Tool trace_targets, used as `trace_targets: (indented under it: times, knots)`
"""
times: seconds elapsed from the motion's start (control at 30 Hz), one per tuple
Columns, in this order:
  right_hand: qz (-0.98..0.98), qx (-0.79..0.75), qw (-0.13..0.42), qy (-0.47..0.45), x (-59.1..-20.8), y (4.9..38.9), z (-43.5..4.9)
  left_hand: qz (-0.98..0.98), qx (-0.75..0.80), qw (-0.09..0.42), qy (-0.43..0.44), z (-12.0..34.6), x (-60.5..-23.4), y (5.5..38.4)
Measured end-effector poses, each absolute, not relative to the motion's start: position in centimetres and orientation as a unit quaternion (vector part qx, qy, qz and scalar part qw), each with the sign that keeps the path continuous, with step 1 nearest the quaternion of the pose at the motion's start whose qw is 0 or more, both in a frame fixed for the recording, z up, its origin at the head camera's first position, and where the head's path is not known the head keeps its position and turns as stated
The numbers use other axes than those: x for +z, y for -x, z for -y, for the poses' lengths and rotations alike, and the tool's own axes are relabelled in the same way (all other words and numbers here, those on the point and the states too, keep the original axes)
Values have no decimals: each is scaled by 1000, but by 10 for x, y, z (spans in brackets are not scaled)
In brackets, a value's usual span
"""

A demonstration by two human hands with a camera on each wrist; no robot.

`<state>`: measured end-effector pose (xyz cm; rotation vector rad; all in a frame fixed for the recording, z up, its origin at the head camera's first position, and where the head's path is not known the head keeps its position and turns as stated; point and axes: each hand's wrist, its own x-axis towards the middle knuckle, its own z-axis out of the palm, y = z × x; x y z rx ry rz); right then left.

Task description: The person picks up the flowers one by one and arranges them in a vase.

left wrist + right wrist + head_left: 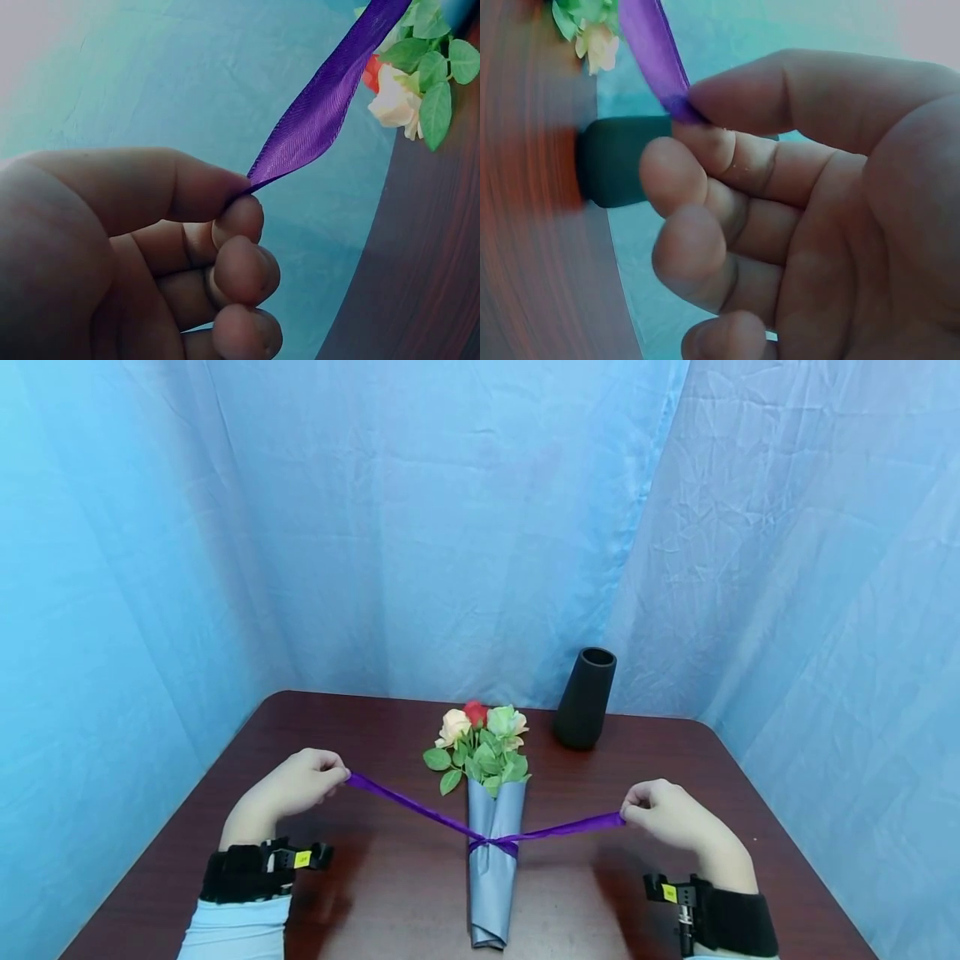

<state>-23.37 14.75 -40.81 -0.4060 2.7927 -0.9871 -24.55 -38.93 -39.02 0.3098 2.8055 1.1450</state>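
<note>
I see that the left hand (296,783) and the right hand (671,814) each pinch one end of the purple ribbon (498,842), stretched out to both sides and crossed around the wrapped bouquet (497,806), which lies on the brown table (397,885) near the black vase (585,703).

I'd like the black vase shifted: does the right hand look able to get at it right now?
Probably not yet: the right hand pinches one end of the purple ribbon. Otherwise the way seems free, with nothing standing between hand and vase at the back of the table.
</note>
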Motion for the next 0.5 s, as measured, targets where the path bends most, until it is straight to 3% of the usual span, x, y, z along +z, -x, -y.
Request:
trace_targets:
  times: [0.3,0.5]
  knots:
    - [-929,-325,92,149,-408,234,-154,-920,373,47,-106,389,-391,243]
    - [-931,-328,89,133,-403,228,-158,-929,351,9,-112,389,-391,244]
